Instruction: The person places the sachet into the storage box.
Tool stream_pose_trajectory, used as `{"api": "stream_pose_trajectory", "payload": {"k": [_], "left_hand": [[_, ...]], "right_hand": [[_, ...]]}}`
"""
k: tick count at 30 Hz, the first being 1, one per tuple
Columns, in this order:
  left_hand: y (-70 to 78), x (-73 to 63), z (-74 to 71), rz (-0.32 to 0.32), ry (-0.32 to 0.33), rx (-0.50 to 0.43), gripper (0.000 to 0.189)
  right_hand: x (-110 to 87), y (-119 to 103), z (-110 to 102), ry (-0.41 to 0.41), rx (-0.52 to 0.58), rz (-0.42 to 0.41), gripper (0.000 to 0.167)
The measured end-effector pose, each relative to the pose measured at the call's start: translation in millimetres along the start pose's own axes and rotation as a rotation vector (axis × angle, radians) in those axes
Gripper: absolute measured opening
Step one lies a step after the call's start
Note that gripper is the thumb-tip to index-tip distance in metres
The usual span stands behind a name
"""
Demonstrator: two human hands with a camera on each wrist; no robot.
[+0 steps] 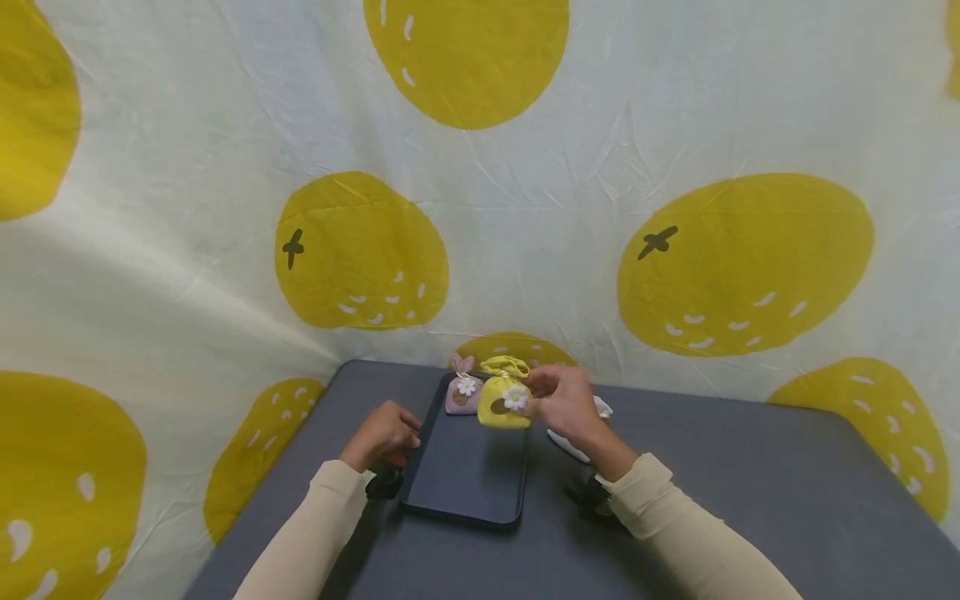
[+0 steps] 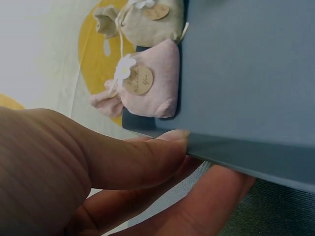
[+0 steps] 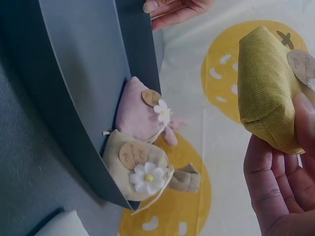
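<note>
My right hand [image 1: 566, 402] holds a yellow drawstring pouch [image 1: 504, 408] above the far part of a dark tray [image 1: 468, 483]. The pouch carries a white flower and a round brown tag. At the tray's left side, my left hand [image 1: 384, 435] pinches the rim, thumb above and fingers below, as the left wrist view shows. Inside the tray's far end a pink pouch [image 2: 152, 88] stands next to a beige pouch [image 3: 133, 156]; both bear a flower and a round tag. In the head view the yellow pouch and right hand hide the beige one.
A white pouch-like item [image 1: 570, 446] lies on the grey table [image 1: 750, 483] right of the tray, partly behind my right hand. A white cloth [image 1: 525, 183] printed with yellow fruit hangs behind the table and along its left side.
</note>
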State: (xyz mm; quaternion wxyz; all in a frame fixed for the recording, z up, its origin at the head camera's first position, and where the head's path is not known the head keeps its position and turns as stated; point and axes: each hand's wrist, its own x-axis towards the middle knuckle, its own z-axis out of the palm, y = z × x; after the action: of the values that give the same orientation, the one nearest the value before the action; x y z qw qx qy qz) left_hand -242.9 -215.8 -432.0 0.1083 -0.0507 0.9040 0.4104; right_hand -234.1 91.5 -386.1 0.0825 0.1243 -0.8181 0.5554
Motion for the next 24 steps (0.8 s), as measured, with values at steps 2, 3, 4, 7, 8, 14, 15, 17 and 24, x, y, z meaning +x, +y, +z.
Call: {"api": "stream_pose_trajectory", "payload": {"k": [2,3,4,7,8,14,15,17,24], "left_hand": [[0.5,-0.8,-0.2,0.002,0.000,-0.004,0.031],[0.7,-1.2,-0.4,0.004,0.001,-0.004,0.031],[0.5,-1.5,-0.6,0.003,0.001,-0.003,0.031],[0.0,-2.1,-1.0,0.007,0.003,0.001,0.031],[0.2,-2.1,-1.1,0.008,0.003,0.004,0.031],[-0.7,-2.5,-1.6,-0.012,0.014,0.000,0.031],[-0.9,-2.6,-1.5,-0.015,0.015,-0.004,0.032],[-0.9,-2.4,-1.2,-0.012,0.016,-0.008,0.032],[-2.7,-2.5,1.4,-0.026,0.000,-0.007,0.032]], "right_hand": [[3.1,0,5,-0.005,0.004,-0.007,0.027],[5.0,0,7,-0.006,0.007,-0.007,0.028],[6.9,0,10,-0.004,0.008,-0.008,0.029],[11.3,-2,18,-0.012,0.021,-0.014,0.029],[12.7,-2,20,-0.013,0.020,-0.014,0.029],[22.9,-4,35,-0.035,-0.011,-0.041,0.026],[24.7,-5,37,-0.037,-0.012,-0.043,0.026],[27.8,-5,42,-0.038,-0.013,-0.046,0.026],[36.9,-3,57,-0.031,-0.015,-0.047,0.026]]}}
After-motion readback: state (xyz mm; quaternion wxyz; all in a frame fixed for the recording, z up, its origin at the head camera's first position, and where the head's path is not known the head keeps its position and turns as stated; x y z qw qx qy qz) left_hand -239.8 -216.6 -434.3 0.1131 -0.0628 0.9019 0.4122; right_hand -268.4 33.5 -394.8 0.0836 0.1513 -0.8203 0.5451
